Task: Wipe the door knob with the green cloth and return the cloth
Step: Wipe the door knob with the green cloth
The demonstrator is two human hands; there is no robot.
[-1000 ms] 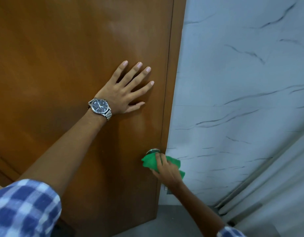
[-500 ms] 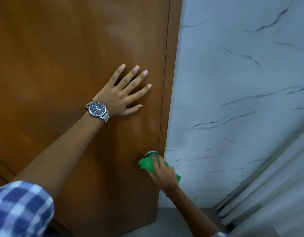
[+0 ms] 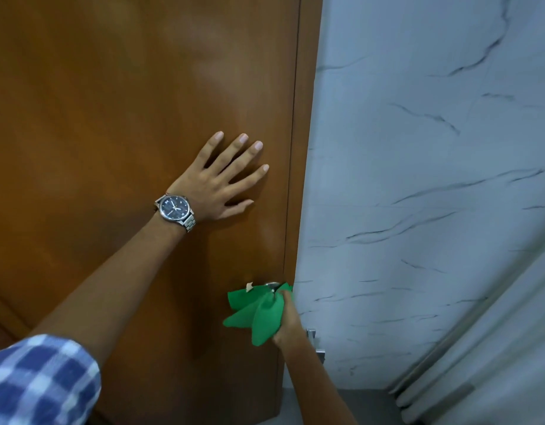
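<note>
Nearest the camera, a blue-and-white checked sleeve covers the left upper arm at the lower left, and the bare forearm runs up and to the right across the door. Low in the middle, the right hand is closed around a bright green cloth, its fingers wrapped into the fabric and pressing it against the door knob. The cloth is bunched, with loose folds fanning down and to the left of the hand and a small pale tag at its upper edge. Only a sliver of the knob's metal shows above the cloth; the rest is covered.

Farther up, a silver wristwatch with a dark dial sits on the left wrist, and the left hand lies flat on the brown wooden door, fingers spread wide, holding nothing.

The knob sits close to the door's right edge, just beside a vertical seam in the wood. Right of that edge stands a white marble-patterned wall with dark veins. A small metal fitting shows beside the right wrist. Grey floor lies below, at the foot of the wall.
</note>
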